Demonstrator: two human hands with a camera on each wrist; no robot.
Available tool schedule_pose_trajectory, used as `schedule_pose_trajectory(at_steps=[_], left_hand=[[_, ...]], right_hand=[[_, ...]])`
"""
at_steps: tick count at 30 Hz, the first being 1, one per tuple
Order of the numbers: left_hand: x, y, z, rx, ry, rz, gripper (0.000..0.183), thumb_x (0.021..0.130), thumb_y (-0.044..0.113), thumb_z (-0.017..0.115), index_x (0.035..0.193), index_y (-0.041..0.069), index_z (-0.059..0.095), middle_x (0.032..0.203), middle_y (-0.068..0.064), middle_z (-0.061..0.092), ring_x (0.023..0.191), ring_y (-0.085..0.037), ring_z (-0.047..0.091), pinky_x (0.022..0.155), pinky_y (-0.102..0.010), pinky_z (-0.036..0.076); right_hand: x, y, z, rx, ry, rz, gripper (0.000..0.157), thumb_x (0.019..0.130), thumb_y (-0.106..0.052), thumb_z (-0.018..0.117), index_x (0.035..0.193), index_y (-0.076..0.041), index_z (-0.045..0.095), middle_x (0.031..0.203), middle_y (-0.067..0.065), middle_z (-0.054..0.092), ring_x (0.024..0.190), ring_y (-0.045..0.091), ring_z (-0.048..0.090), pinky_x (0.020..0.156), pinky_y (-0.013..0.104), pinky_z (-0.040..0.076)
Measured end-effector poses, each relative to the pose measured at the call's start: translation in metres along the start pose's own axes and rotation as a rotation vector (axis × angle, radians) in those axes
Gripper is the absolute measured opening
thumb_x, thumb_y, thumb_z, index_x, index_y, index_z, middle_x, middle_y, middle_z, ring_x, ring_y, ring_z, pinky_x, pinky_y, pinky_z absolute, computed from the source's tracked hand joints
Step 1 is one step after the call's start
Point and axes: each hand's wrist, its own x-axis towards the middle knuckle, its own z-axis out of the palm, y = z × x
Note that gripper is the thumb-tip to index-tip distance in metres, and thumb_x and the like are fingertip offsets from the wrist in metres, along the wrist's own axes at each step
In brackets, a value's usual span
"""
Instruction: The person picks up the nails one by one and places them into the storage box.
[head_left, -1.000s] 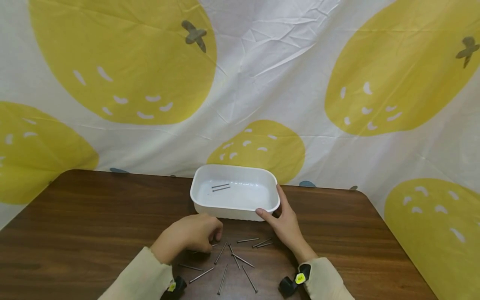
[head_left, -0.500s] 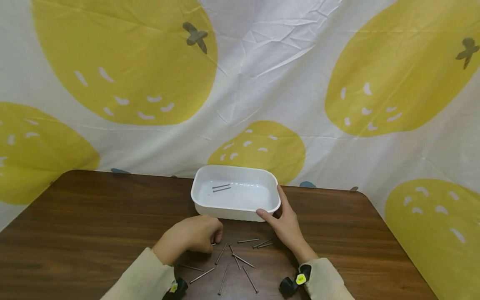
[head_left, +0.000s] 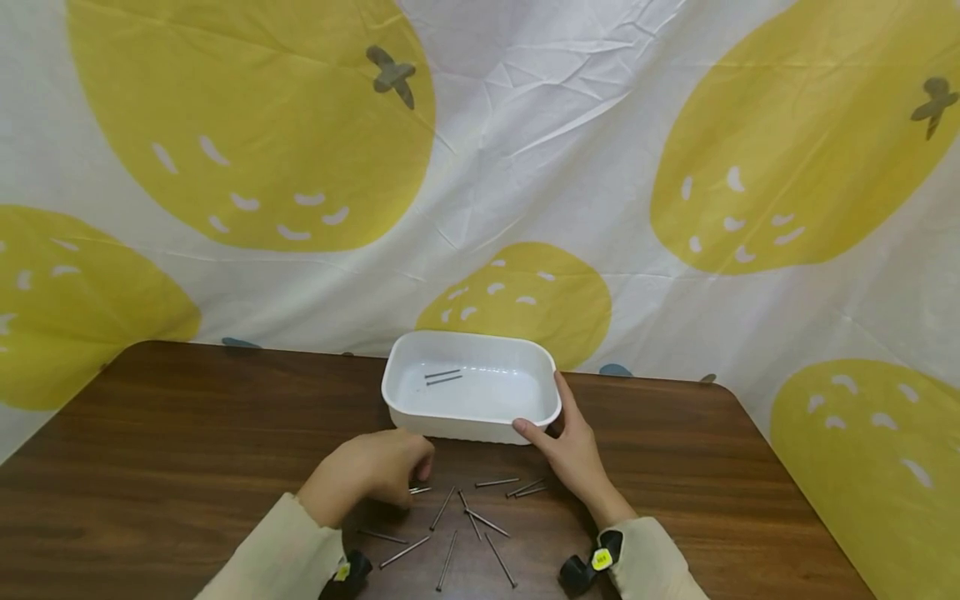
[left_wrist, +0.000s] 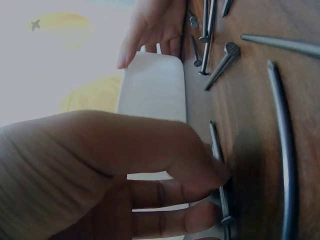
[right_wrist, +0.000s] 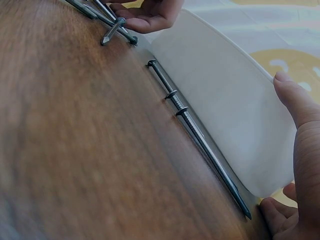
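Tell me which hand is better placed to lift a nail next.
Left, probably: the left hand is at a nail, while the right hand holds the white container by one end.

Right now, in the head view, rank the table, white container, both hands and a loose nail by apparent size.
1. Table
2. White container
3. Left hand and right hand: too alike to rank
4. Loose nail

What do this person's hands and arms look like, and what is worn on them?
The left hand and right hand are bare, without gloves. Both arms have long, plain sleeves in a pale cream colour. At each wrist there is a small black device with a yellow label; its print is too small to read.
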Motion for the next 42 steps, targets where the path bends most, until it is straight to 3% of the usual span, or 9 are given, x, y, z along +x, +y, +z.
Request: schedule_pose_trajectory(at_steps=[26,42], left_hand=[[0.0035,-0.0019,0.0018,-0.019,-0.003,0.006,0.027,0.064,-0.006,0.075,0.072,0.015,0.060,0.070,0.006,0.054,0.067,-0.012,0.050,0.058,-0.029,0.039],[0.0059,-0.0034,-0.0007,-0.068,-0.002,0.023,0.031,0.065,-0.005,0.077,0.084,0.012,0.061,0.071,0.003,0.055,0.065,-0.014,0.052,0.059,-0.030,0.042]], right_hand=[[0.0002,0.0007,0.0005,-0.013,0.006,-0.001,0.095,0.088,-0.029,0.078,0.163,-0.020,0.019,0.163,0.015,0.033,0.141,0.034,0.048,0.111,0.052,0.044],[0.0007,0.0014,0.0005,-0.026,0.005,0.007,0.096,0.088,-0.031,0.078,0.163,-0.020,0.018,0.164,0.015,0.032,0.142,0.035,0.047,0.111,0.052,0.044]])
